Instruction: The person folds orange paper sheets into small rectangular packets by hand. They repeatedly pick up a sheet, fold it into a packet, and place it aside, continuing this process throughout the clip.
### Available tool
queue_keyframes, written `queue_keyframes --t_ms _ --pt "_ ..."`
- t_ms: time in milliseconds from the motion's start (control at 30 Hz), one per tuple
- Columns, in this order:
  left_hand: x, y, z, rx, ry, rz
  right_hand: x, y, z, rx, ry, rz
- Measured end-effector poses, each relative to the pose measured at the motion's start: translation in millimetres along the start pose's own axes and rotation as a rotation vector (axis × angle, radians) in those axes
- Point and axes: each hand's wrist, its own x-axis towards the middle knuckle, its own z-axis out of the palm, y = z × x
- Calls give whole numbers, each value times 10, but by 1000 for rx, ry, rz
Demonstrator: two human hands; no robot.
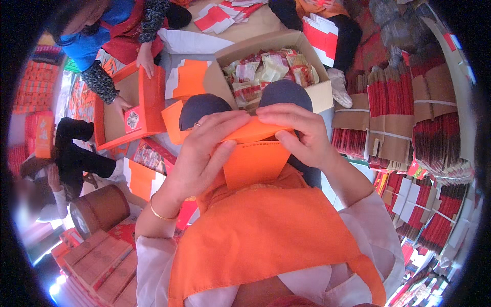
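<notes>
An orange card piece (255, 166), bent along a crease with a row of small holes or marks near it, is held above my lap. My left hand (212, 140) grips its left side, fingers over the top edge and thumb below. On the other side my right hand (302, 133) holds it the same way, fingers laid across the folded top flap (250, 129). The fingertips of both hands nearly meet in the middle. Beyond my knees, an open cardboard box (317, 94) contains many small red and cream packets (271, 71). My orange apron (261, 235) lies underneath.
Orange-and-white card blanks (189, 77) lie left of the cardboard box; more blanks (142, 176) sit lower left. A co-worker's hands (146, 59) hold an orange box (151, 100). Bundled red card stacks (388, 97) line the right side. A brown drum (102, 207) stands left.
</notes>
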Motion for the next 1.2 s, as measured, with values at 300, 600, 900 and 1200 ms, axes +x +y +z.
queue_keyframes --t_ms 300,600,900,1200 --pt "104 -2 -97 24 -152 -14 -54 45 -2 -20 -4 -40" --pt "293 -47 -189 -35 -277 -21 -84 84 -25 -17 41 -23" --pt "408 -72 -168 -30 -321 -2 -153 143 -39 38 79 -9" --pt "420 35 -119 29 -360 9 -258 171 45 171 115 40"
